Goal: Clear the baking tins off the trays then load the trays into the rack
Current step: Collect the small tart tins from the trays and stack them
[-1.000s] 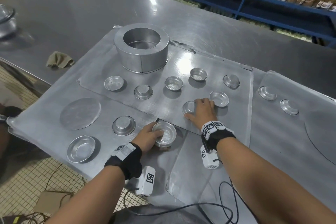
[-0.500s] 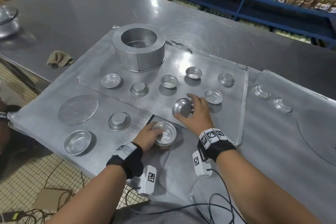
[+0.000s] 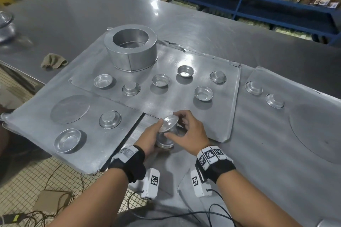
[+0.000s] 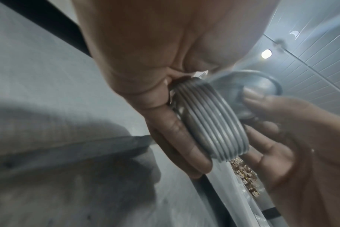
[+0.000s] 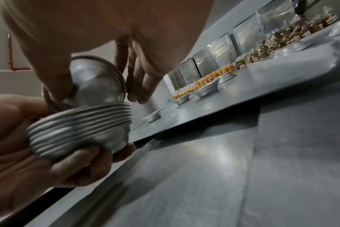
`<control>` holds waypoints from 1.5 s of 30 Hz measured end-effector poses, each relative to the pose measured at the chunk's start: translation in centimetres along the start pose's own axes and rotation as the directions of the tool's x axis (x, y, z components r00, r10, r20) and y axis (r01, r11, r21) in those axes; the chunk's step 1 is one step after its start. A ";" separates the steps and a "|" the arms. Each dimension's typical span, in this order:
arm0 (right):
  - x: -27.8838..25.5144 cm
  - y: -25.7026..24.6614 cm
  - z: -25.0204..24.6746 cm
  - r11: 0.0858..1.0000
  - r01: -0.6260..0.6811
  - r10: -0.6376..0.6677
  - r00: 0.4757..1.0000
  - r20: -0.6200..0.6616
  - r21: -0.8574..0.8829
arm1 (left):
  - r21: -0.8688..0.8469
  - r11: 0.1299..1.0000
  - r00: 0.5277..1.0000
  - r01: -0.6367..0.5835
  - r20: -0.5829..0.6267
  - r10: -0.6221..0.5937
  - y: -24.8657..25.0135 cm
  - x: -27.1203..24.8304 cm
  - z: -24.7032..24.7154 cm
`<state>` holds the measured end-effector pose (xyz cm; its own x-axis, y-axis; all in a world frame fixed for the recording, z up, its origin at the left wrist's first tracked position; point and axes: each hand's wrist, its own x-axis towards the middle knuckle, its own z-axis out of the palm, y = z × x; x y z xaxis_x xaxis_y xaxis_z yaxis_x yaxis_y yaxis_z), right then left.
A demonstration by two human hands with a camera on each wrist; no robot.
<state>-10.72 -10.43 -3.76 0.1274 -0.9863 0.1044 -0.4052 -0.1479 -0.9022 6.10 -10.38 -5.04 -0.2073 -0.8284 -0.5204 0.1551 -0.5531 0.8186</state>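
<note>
My left hand grips a stack of several nested small baking tins near the table's front edge. My right hand pinches one more small tin, tilted, right on top of that stack. Several small round tins lie on the flat metal trays, some upright like the one, some upside down like the one. A large ring-shaped tin stands on the far middle tray. A flat round disc lies on the left tray.
The trays overlap on a steel table; the left tray overhangs its front edge above a tiled floor with cables. A crumpled cloth lies at the left. Blue shelving with packed goods stands behind. The right tray carries two upturned tins.
My right hand lifted a small tin off the middle tray and carried it back to the stack in my left hand. The stack has risen a little.
</note>
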 end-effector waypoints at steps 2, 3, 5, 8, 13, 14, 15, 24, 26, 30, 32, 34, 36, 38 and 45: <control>-0.5 0.5 -0.4 0.999 -0.007 0.006 1.000 0.026 0.035 | -0.014 1.000 1.000 0.005 -0.026 -0.005 -0.2 0.2 0.5; -0.7 0.8 -0.6 0.999 -0.010 0.007 0.999 0.045 0.053 | -0.005 1.000 0.999 0.004 -0.039 -0.005 -0.4 0.4 0.7; -1.0 1.1 -1.1 0.997 -0.028 0.022 0.996 0.091 0.068 | -0.016 1.000 0.998 -0.010 -0.056 0.009 -0.7 0.7 0.8; -1.0 1.3 -2.1 0.998 -0.059 0.054 0.987 0.151 0.028 | -0.009 1.000 0.997 -0.023 -0.077 0.022 -1.3 1.4 0.6; 0.6 0.7 -4.9 0.988 -0.117 0.144 0.929 0.341 -0.100 | 0.078 0.996 0.995 -0.034 -0.086 0.040 -1.6 1.9 0.6; 1.4 0.9 -5.3 0.981 -0.113 0.156 0.939 0.306 -0.155 | 0.058 0.998 0.995 -0.033 -0.091 0.039 -1.6 1.9 0.7; 2.3 1.2 -5.8 0.970 -0.113 0.164 0.958 0.237 -0.217 | 0.040 0.999 0.995 -0.036 -0.096 0.039 -1.6 1.9 0.7; 12.2 5.6 -10.0 0.712 -0.453 0.311 0.888 -0.338 -0.536 | 0.105 0.994 0.991 -0.036 -0.123 0.049 -2.5 2.1 -0.6; 13.2 5.8 -10.4 0.672 -0.542 0.405 0.840 -0.362 -0.504 | 0.127 0.991 0.991 -0.037 -0.120 0.052 -2.7 2.0 -0.9; 14.1 6.0 -10.6 0.647 -0.658 0.542 0.752 -0.375 -0.384 | 0.145 0.989 0.991 -0.036 -0.126 0.055 -2.8 1.4 -1.1; 14.0 6.0 -10.6 0.675 -0.678 0.565 0.728 -0.389 -0.289 | 0.134 0.990 0.990 -0.032 -0.132 0.050 -2.9 1.1 -1.2; 13.5 6.0 -10.6 0.708 -0.680 0.578 0.712 -0.398 -0.188 | 0.121 0.992 0.989 -0.026 -0.144 0.043 -2.9 0.9 -1.2; 12.6 5.4 -10.3 0.742 -0.660 0.578 0.717 -0.390 -0.115 | 0.104 0.994 0.988 -0.022 -0.152 0.038 -3.0 0.8 -1.2; 11.3 4.1 -9.8 0.782 -0.622 0.570 0.741 -0.354 -0.043 | 0.084 0.996 0.988 -0.023 -0.150 0.036 -2.9 0.7 -1.0; 4.2 -1.1 -7.9 0.854 -0.513 0.519 0.835 -0.183 0.081 | 0.132 0.991 0.996 -0.020 -0.083 0.031 -2.5 0.3 0.3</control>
<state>-16.85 -15.01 0.98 -0.2695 -0.9137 -0.3043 -0.3383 0.3857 -0.8584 5.41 -9.24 -7.14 -0.1212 -0.8498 -0.5130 0.0299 -0.5197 0.8538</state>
